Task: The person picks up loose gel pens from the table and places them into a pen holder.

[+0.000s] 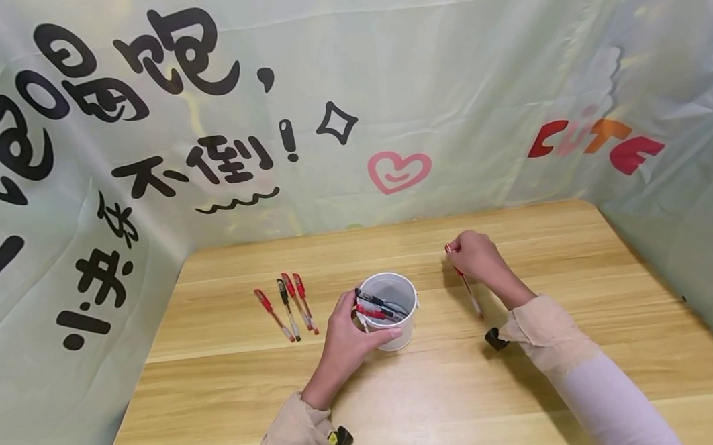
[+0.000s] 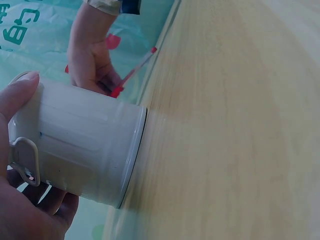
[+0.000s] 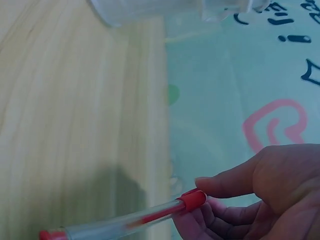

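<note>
My left hand (image 1: 346,338) grips a small white bucket (image 1: 403,337) from its left side, the thumb across its front. Several pens (image 1: 376,309) with black and red parts lean inside the bucket. In the left wrist view the thumb and fingers curl round the bucket (image 2: 85,140), and its wire handle's metal lug shows. To the bucket's right, my right hand (image 1: 481,256) pinches a red pen (image 1: 470,294) near its upper end; the lower end slants down toward the table. The right wrist view shows thumb and fingers on the red part of that pen (image 3: 125,220).
Left of the bucket lie a red pen (image 1: 272,312), a black-capped pen (image 1: 288,309) and two more red pens (image 1: 305,300) side by side on the wooden table (image 1: 232,390). A printed cloth (image 1: 476,75) hangs behind the table and along its sides.
</note>
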Available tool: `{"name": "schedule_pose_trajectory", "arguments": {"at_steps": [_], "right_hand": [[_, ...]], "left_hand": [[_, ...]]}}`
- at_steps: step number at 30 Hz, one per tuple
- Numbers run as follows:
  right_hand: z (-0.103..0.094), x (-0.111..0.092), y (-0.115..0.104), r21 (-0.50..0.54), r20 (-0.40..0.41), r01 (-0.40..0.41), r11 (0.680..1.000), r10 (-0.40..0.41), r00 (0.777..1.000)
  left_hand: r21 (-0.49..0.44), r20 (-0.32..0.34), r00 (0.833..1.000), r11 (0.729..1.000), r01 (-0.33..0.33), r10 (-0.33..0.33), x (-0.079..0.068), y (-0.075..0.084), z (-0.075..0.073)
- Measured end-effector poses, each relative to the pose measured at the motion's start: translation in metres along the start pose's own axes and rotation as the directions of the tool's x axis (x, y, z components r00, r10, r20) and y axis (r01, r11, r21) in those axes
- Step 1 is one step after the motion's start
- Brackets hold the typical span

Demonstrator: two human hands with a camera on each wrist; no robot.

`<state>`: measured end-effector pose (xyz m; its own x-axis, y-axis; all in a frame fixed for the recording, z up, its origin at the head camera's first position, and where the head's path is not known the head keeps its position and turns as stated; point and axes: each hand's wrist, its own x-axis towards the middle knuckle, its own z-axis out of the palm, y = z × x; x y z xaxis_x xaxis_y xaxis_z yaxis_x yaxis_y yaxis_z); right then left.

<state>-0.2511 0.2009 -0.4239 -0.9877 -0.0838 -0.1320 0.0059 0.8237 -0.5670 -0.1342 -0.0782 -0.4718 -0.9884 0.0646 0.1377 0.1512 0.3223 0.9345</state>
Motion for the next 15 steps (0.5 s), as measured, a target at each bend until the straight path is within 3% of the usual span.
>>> {"name": "schedule_pose_trajectory", "arguments": {"at_steps": [9, 15], "right_hand": [[-0.007, -0.013, -0.024, 0.024, -0.075, 0.089, 0.996, -0.087, 0.993], [-0.01, -0.02, -0.037, 0.005, -0.188, 0.158, 0.987, -0.154, 0.97]], "left_hand": [[0.005, 0.0, 1.0, 1.0, 0.008, -0.008, 0.0, -0.002, 0.0], [0.006, -0.001, 1.0, 1.0, 0.005, -0.005, 0.0, -0.002, 0.0]]}}
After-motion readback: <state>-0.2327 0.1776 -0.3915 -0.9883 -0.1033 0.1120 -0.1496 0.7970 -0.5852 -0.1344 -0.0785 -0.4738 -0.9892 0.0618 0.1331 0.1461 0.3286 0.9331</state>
